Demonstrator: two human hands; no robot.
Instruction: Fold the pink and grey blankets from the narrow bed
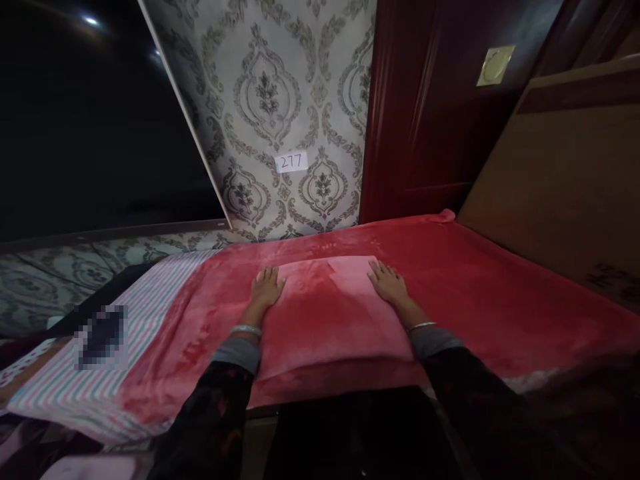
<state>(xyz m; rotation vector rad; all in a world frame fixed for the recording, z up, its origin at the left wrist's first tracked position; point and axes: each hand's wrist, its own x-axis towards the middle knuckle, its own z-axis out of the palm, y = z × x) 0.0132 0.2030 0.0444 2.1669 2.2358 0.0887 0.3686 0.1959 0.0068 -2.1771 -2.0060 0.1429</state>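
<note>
A folded piece of pink-red plush cloth (330, 320) lies flat in front of me, on a larger red plush blanket (465, 293). My left hand (267, 288) rests palm down on its upper left corner, fingers stretched out. On the upper right corner lies my right hand (388, 283), also flat with fingers apart. Neither hand grips anything. The folded cloth's near edge shows a thick fold close to the front of the surface.
Left of the blanket is a striped cloth (170, 287) with a blurred-out dark object (103, 339). A large dark screen (100, 133) stands behind it. Patterned wallpaper bears a paper label reading 277 (291, 162). A cardboard box (565, 167) stands at the right, beside a dark red wooden panel (425, 100).
</note>
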